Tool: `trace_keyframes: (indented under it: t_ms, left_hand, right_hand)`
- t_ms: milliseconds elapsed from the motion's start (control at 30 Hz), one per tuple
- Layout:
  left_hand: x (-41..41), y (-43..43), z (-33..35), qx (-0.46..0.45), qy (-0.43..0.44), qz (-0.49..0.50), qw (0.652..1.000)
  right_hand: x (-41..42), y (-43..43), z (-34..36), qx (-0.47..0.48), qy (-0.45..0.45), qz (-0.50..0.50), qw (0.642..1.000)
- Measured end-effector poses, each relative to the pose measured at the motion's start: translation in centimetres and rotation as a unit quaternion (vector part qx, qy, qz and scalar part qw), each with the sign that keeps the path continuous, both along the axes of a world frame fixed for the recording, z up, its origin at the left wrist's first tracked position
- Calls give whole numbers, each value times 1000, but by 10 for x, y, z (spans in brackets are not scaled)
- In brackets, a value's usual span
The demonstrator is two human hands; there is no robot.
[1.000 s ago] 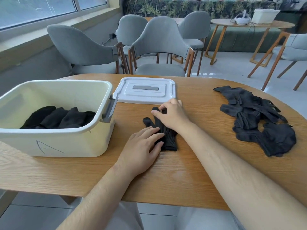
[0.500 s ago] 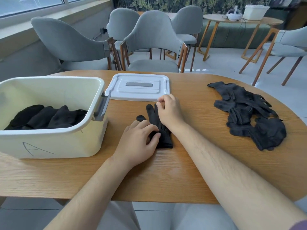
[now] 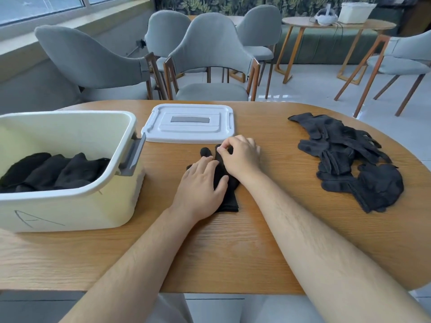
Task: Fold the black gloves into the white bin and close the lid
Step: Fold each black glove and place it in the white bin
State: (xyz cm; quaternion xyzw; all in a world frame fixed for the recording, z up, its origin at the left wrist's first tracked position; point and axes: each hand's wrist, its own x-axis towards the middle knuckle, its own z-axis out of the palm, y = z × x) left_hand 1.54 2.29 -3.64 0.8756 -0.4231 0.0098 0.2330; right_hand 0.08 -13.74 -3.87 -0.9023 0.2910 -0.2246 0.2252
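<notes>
A black glove (image 3: 229, 197) lies flat on the wooden table (image 3: 233, 252), cuff toward me. My left hand (image 3: 201, 187) presses down on its palm area with fingers spread. My right hand (image 3: 240, 156) pinches the glove's fingertips at the far end. The white bin (image 3: 70, 201) stands at the left with several folded black gloves (image 3: 51, 171) inside. Its white lid (image 3: 189, 123) lies flat on the table behind the glove. A pile of loose black gloves (image 3: 349, 159) sits at the right.
Grey chairs (image 3: 210, 57) stand along the far side of the table. A second round table (image 3: 338, 24) with a white box and a headset is at the back right. The bin's grey handle (image 3: 133, 157) sticks out toward the glove.
My right hand has shifted from lying over the glove's fingers to pinching their tips. My left hand has slid further onto the glove. The camera has tilted down a little.
</notes>
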Motion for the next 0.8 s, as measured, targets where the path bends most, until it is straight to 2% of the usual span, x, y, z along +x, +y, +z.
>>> trace_keyframes:
  t_ms: [233,500,667,800]
  left_hand:
    - [-1,1,-1,5,2,-6,1000]
    - [-2,3,-1,-5,-7,-5,1000]
    - [1,0,-5,21,-4,-19,1000]
    - [1,1,-4,25,-5,-20,999]
  right_hand:
    - [5,-3,0,-5,20,1,1000]
    - [-5,-17,7,72,-104,-69,990]
    - [-40,-33,5,57,-1,-26,998]
    - [-36,-28,6,14,20,-26,999]
